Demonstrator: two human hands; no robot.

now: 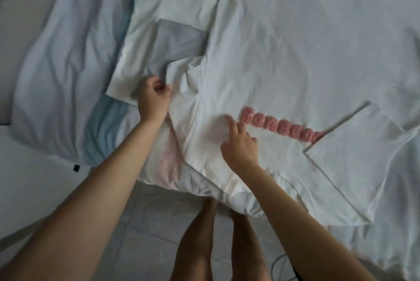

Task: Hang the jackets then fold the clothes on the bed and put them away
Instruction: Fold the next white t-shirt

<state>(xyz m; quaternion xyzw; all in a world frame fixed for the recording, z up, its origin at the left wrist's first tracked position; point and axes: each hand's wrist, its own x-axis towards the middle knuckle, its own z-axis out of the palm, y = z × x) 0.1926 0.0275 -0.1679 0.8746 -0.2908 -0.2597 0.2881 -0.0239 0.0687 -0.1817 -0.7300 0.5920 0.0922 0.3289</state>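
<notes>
bedding first: across the bed (400, 224) the white t-shirt (272, 71) lies face up and nearly flat, neck end toward us at the mattress edge. just beside it on our left sits a small folded pile (177, 37) of white and grey pieces. on the right side the folded sleeve (354, 158) lies turned in over the chest, covering the end of the pink lettering (279, 128), so we judge the step in hand to be the matching fold on the left. to do it well, we would draw the bunched sleeve (181, 80) taut before laying it over, keep the crease parallel to the shirt's side, and smooth the wrinkles near the shoulder so they are not pressed in. our left hand (153, 98) reaches out on a nearly straight arm, knuckles up, and pinches that bunched sleeve between thumb and curled fingers. our right hand (241, 146) grasps nothing; it rests palm down on the chest, its fingertips (228, 119) pressing the cloth just short of the lettering as an anchor for the fold.
</notes>
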